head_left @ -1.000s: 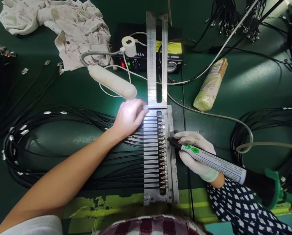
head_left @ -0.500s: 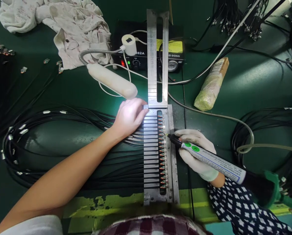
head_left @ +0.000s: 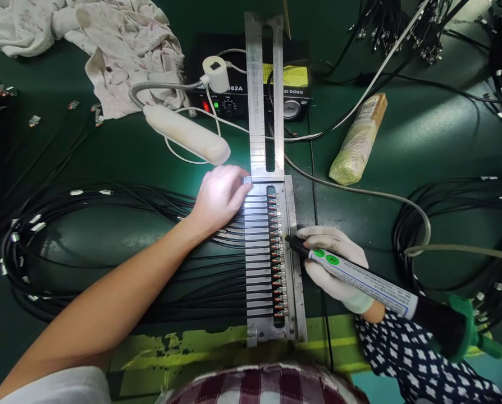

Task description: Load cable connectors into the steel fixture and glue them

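Note:
A long metal fixture (head_left: 293,264) lies on the green bench with a row of small cable connectors (head_left: 277,258) clamped in its slot. My bare left hand (head_left: 218,197) rests on the fixture's upper left edge, fingers curled down onto the bars and cables. My gloved right hand (head_left: 335,264) grips a dispensing syringe (head_left: 363,280) like a pen. Its black tip (head_left: 288,238) touches a connector about midway along the row. A green fitting (head_left: 465,331) caps the syringe's rear.
Black cables (head_left: 108,247) fan left from the fixture. A second slotted metal bar (head_left: 263,95) extends away behind it, over a black dispenser controller (head_left: 295,92). A white gooseneck lamp (head_left: 187,134), a crumpled cloth (head_left: 120,50), a wrapped stick (head_left: 358,143) and more cable coils (head_left: 465,224) surround it.
The syringe tip has shifted slightly along the connector row. My left hand keeps its place on the fixture. The view has drifted a little.

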A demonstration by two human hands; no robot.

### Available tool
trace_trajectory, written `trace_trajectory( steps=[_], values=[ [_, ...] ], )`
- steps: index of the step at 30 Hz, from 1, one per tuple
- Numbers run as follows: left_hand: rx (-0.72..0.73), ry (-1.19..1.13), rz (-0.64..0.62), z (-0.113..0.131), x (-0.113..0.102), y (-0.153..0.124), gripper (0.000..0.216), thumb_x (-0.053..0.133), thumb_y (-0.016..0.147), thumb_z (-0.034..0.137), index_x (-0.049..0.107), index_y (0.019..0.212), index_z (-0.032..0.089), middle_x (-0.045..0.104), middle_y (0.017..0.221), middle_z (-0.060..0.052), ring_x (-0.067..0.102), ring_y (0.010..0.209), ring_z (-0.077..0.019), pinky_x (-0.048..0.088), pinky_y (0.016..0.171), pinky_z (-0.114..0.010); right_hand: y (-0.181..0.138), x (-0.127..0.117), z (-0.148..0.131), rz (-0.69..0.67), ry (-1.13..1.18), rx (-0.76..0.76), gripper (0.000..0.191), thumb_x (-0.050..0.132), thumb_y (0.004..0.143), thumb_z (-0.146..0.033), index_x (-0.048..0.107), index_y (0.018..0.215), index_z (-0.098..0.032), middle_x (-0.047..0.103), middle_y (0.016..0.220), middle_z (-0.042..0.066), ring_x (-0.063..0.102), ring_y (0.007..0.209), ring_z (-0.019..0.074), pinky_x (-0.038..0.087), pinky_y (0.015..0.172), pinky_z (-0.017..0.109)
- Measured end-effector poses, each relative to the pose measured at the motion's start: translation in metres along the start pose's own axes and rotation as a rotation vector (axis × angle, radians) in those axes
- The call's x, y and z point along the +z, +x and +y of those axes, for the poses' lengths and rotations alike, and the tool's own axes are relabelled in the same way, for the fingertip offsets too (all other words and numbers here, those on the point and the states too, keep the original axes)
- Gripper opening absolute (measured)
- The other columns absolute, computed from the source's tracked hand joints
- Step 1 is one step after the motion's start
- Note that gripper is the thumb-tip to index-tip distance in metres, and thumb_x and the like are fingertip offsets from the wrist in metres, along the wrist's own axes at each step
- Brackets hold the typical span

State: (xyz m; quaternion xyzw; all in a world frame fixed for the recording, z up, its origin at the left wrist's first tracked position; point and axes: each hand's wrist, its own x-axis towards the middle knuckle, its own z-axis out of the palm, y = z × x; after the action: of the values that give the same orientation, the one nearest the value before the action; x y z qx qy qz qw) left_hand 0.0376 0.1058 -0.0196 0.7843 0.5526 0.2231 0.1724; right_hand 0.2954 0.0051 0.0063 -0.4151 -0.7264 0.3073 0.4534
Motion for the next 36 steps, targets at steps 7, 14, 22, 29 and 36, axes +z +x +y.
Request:
trace_trajectory(
  steps=[7, 14, 22, 29, 36],
  values=[
    [-0.014, -0.004, -0.002, 0.0008, -0.0004, -0.0002, 0.020, 0.050, 0.096, 0.037, 0.061, 0.098, 0.020, 0.064, 0.089, -0.005, 0.057, 0.088, -0.0235, 0.041, 0.079, -0.037, 0.0026, -0.0011, -0.0013, -0.004, -0.005, 0.002, 0.016, 0.072, 0.083, -0.020, 0.069, 0.099, -0.021, 0.074, 0.104, 0.011, 0.073, 0.093, 0.0261, 0.064, 0.082, 0.041],
    [-0.002, -0.009, 0.001, 0.0005, -0.0004, 0.0000, 0.021, 0.050, 0.095, 0.036, 0.061, 0.097, 0.019, 0.064, 0.087, -0.006, 0.057, 0.088, -0.0237, 0.041, 0.079, -0.037, 0.0013, -0.0019, -0.0001, -0.012, 0.024, -0.006, 0.017, 0.073, 0.083, -0.020, 0.069, 0.100, -0.021, 0.074, 0.103, 0.011, 0.073, 0.094, 0.0247, 0.064, 0.082, 0.038],
    [-0.005, -0.006, 0.006, 0.0011, -0.0003, 0.0000, 0.021, 0.050, 0.095, 0.037, 0.061, 0.098, 0.019, 0.063, 0.086, -0.005, 0.057, 0.087, -0.0233, 0.041, 0.078, -0.036, 0.0020, -0.0041, -0.0018, -0.019, -0.001, 0.006, 0.016, 0.072, 0.083, -0.020, 0.069, 0.098, -0.021, 0.075, 0.103, 0.010, 0.074, 0.091, 0.0241, 0.064, 0.082, 0.038],
    [-0.015, -0.008, -0.006, 0.0020, -0.0014, 0.0002, 0.021, 0.049, 0.095, 0.037, 0.060, 0.098, 0.020, 0.063, 0.086, -0.005, 0.057, 0.088, -0.0237, 0.042, 0.079, -0.036, 0.0031, -0.0030, -0.0005, -0.016, 0.024, 0.021, 0.018, 0.074, 0.082, -0.020, 0.070, 0.099, -0.021, 0.075, 0.105, 0.010, 0.074, 0.094, 0.0246, 0.064, 0.085, 0.038],
    [-0.012, -0.010, -0.005, 0.0024, -0.0017, 0.0005, 0.021, 0.050, 0.095, 0.038, 0.060, 0.097, 0.020, 0.063, 0.087, -0.005, 0.057, 0.087, -0.0236, 0.042, 0.078, -0.037, 0.0050, -0.0032, -0.0005, -0.030, 0.029, 0.032, 0.016, 0.074, 0.084, -0.023, 0.069, 0.099, -0.022, 0.074, 0.105, 0.009, 0.074, 0.094, 0.0245, 0.063, 0.084, 0.038]
  ],
)
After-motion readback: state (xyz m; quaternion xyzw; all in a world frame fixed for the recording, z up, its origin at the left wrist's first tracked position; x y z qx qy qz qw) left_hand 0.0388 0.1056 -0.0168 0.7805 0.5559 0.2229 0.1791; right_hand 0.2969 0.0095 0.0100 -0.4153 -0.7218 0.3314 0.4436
